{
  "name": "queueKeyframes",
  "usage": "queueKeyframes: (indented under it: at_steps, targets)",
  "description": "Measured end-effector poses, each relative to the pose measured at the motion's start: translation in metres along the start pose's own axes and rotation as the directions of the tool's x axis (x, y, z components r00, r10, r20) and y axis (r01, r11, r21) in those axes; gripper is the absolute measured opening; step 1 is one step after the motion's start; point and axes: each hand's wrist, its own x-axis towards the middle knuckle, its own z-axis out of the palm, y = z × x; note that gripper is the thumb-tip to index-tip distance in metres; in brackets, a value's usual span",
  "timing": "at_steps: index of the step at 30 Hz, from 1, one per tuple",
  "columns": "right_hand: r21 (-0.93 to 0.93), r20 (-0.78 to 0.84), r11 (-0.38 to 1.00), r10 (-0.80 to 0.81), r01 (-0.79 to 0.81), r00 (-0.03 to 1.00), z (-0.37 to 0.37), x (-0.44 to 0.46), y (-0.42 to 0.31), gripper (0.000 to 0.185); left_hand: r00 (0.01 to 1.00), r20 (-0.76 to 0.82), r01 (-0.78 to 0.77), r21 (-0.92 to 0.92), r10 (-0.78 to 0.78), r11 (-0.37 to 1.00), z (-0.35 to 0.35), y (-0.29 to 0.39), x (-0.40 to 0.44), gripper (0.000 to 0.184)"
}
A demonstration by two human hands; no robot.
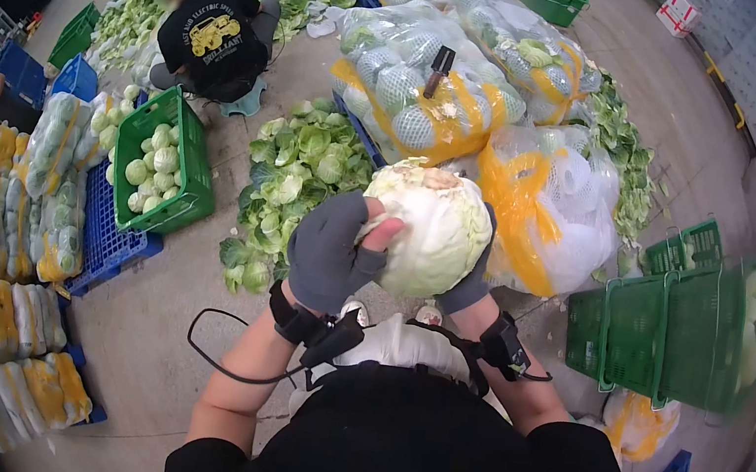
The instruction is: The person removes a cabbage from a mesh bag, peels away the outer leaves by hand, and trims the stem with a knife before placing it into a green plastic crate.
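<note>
A large pale cabbage (pixel 428 234) with a brownish stem end facing up is held between both my hands in front of my body. My left hand (pixel 336 247), in a grey fingerless glove, wraps the cabbage's left side, its bare fingertips pressing on the leaves. On the other side my right hand (pixel 473 277), gloved the same way, supports the cabbage, its fingers mostly hidden behind it. Just beyond, a dark-handled tool (pixel 438 71) lies on a clear bag of net-wrapped cabbages (pixel 409 51). A clear bag with yellow tape (pixel 553 205) stands right of the cabbage.
Loose leaves (pixel 306 159) cover the floor ahead. A green crate of cabbages (pixel 195 195) stands on the left, near a crouching person (pixel 216 39). Stacked green crates (pixel 662 334) are at the right. Bagged produce (pixel 24 197) lines the far left.
</note>
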Motion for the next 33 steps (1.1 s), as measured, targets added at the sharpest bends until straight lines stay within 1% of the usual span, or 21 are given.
queueKeyframes:
  at_steps: [1,2,4,5,6,9,10,11,12,13,14,16,18,24,26,27,28,29,30,32,33]
  targets:
    - [-0.518,-0.035,0.855,-0.059,0.033,0.998,-0.006,0.0,0.008,0.06,0.996,0.028,-0.085,-0.031,0.086,0.996,-0.003,-0.002,0.004,0.022]
    - [-0.518,-0.027,0.855,-0.06,0.037,0.998,-0.009,0.0,0.018,0.06,0.996,0.024,-0.089,-0.027,0.09,0.996,-0.005,-0.004,0.007,0.022]
    - [0.03,-0.098,0.992,0.121,-0.119,0.988,-0.012,-0.006,0.036,0.051,0.921,-0.363,0.036,-0.282,-0.141,0.959,-0.007,-0.005,0.011,0.025]
    - [0.357,0.17,0.923,0.084,-0.141,0.982,-0.013,-0.001,0.037,0.047,0.848,-0.263,0.186,-0.664,-0.46,0.724,-0.021,-0.006,0.016,0.027]
    - [0.359,0.168,0.924,0.079,-0.135,0.983,-0.01,0.001,0.035,0.047,0.724,-0.038,0.261,-0.909,-0.688,0.325,-0.042,-0.01,0.021,0.029]
    - [0.291,0.069,0.942,0.157,-0.17,0.985,0.007,0.008,0.024,0.048,0.755,-0.073,0.369,-0.774,-0.651,0.514,-0.084,-0.05,0.031,0.031]
    - [-0.402,-0.007,0.903,0.162,-0.151,0.987,0.014,0.011,0.019,0.048,0.849,-0.202,0.397,-0.366,-0.488,0.842,-0.091,-0.074,0.029,0.034]
    - [-0.899,-0.067,0.423,0.117,-0.111,0.991,0.017,0.014,0.018,0.048,0.935,-0.219,0.312,0.144,-0.278,0.939,-0.094,-0.074,0.032,0.039]
    - [-0.898,-0.067,0.426,0.117,-0.111,0.991,0.008,0.015,0.022,0.048,0.968,-0.16,0.215,0.133,-0.193,0.967,-0.092,-0.071,0.029,0.045]
    - [-0.421,-0.072,0.892,0.147,-0.163,0.987,-0.007,0.016,0.029,0.048,0.989,-0.102,0.114,0.117,-0.103,0.987,-0.084,-0.063,0.024,0.052]
    - [0.243,-0.054,0.957,0.175,-0.157,0.983,-0.015,0.017,0.033,0.049,0.998,-0.017,0.053,0.01,-0.053,0.999,-0.07,-0.045,0.015,0.054]
    - [0.129,0.018,0.986,0.106,-0.108,0.994,-0.013,0.024,0.035,0.048,0.985,0.161,-0.055,-0.046,0.062,0.997,-0.049,-0.012,0.011,0.046]
    - [0.019,0.101,0.999,0.035,-0.037,0.994,-0.013,0.028,0.034,0.048,0.997,0.081,-0.019,-0.009,0.02,1.0,-0.038,0.002,0.0,0.033]
    - [0.411,0.201,0.895,0.095,-0.172,0.975,-0.002,0.024,0.029,0.049,0.971,0.202,0.195,-0.367,-0.127,0.91,-0.04,-0.009,-0.01,0.007]
    - [0.331,0.115,0.936,0.087,-0.12,0.99,0.003,0.017,0.034,0.05,0.964,0.166,0.232,-0.907,-0.207,0.351,-0.045,-0.03,-0.024,0.003]
    - [0.147,0.046,0.981,0.125,-0.131,0.991,0.011,0.013,0.03,0.048,0.952,0.109,0.21,-0.912,-0.286,0.352,-0.054,-0.036,-0.016,0.005]
    - [0.15,0.043,0.98,0.122,-0.128,0.992,0.013,0.013,0.03,0.048,0.907,0.027,0.313,-0.709,-0.42,0.631,-0.068,-0.038,-0.004,0.01]
    - [0.308,0.054,0.938,0.151,-0.16,0.987,0.014,0.014,0.029,0.05,0.947,-0.131,0.236,-0.337,-0.294,0.911,-0.077,-0.043,0.01,0.019]
    - [0.456,0.071,0.87,0.176,-0.189,0.982,0.014,0.017,0.029,0.052,0.947,-0.129,0.237,-0.337,-0.294,0.911,-0.081,-0.052,0.017,0.019]
    - [0.425,0.013,0.883,0.213,-0.198,0.977,0.011,0.021,0.026,0.053,0.992,-0.128,0.043,0.377,0.006,0.925,-0.083,-0.071,0.02,0.025]
    - [0.391,-0.045,0.896,0.245,-0.208,0.969,0.012,0.024,0.024,0.053,0.978,-0.02,0.207,0.192,-0.207,0.959,-0.083,-0.071,0.015,0.034]
